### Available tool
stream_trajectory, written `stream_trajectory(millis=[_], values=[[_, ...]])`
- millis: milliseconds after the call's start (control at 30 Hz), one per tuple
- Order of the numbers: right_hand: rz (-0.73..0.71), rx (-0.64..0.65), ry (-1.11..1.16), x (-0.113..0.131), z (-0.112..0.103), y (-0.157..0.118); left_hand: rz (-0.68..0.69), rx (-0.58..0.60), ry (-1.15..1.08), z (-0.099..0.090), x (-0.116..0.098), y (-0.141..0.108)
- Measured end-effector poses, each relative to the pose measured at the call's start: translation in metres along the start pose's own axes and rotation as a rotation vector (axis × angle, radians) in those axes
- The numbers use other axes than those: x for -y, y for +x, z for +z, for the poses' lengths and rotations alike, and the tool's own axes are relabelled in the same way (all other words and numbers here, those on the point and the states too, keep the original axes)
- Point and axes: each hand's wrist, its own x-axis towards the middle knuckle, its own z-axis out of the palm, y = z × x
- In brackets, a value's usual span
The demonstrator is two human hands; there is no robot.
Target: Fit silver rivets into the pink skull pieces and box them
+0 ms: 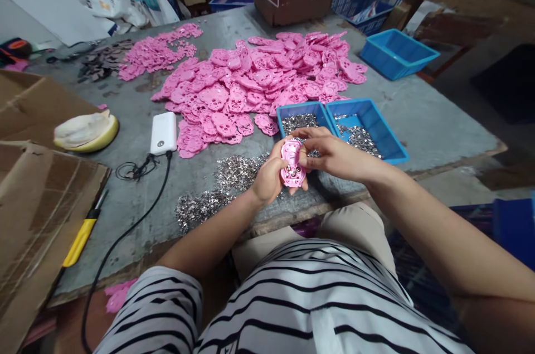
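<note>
A pink plastic shell (292,160) with small metal pieces in its lower half rests in my left hand (270,178), whose thumb and fingers grip its edges. My right hand (320,150) is at the shell's right side, fingertips pinched together against it. Whatever those fingertips may hold is too small to make out. Just beyond the hands stand two blue trays (368,125) with small metal parts in them. Loose metal pieces (236,173) lie in heaps left of my left hand.
A large pile of pink plastic parts (259,78) covers the middle of the table (438,120). A white power bank (163,133) with a black cable, a fruit rind (86,131), a yellow-handled screwdriver (80,241) and cardboard boxes (45,226) are left. Another blue tray (399,54) stands back right.
</note>
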Motion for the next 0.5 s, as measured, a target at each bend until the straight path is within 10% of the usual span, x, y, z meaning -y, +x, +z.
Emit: stream_trajectory(millis=[500], values=[[-0.073, 0.061, -0.103, -0.0042, -0.0034, 0.0088, 0.023, 0.013, -0.011, -0.0015, 0.0029, 0.0004]])
